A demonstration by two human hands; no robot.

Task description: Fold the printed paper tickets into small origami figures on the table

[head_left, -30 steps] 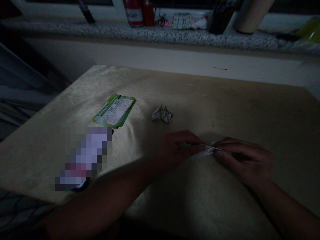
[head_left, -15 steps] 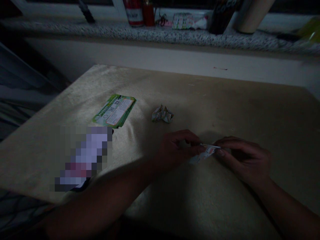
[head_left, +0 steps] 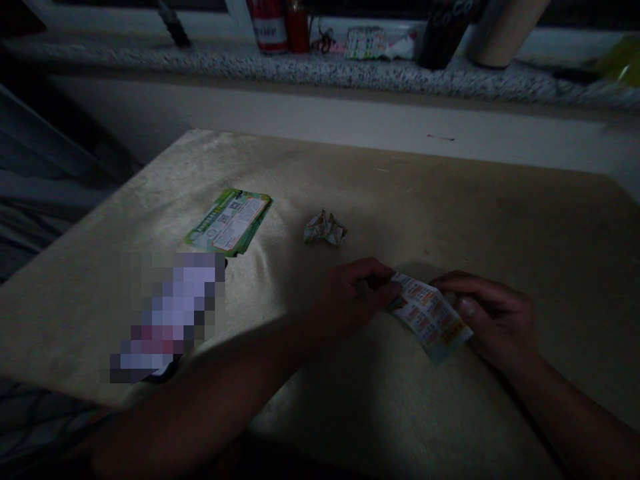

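Observation:
A small printed paper slip (head_left: pixel 427 310), white with orange and yellow blocks of print, is stretched between my hands above the table. My left hand (head_left: pixel 363 293) pinches its upper left corner between thumb and fingers. At its right edge, my right hand (head_left: pixel 493 320) grips it with the thumb on top; the fingertips are partly hidden behind the paper. Farther off, beyond my left hand, a folded, crumpled piece of printed paper (head_left: pixel 325 229) sits on the tabletop.
A pale table (head_left: pixel 500 220) spans the view. On its left lie green printed leaflets (head_left: pixel 233 220) and a blurred-out phone-like object (head_left: pixel 173 313). Along the back, a speckled windowsill (head_left: pixel 225 63) carries a red-labelled container (head_left: pixel 270 30), a dark cup (head_left: pixel 445 37) and a beige cylinder (head_left: pixel 507 33).
The slip was seen nearly edge-on; now its printed face is turned up and spread flatter toward me. My right thumb has shifted slightly. Everything else on the table is unmoved.

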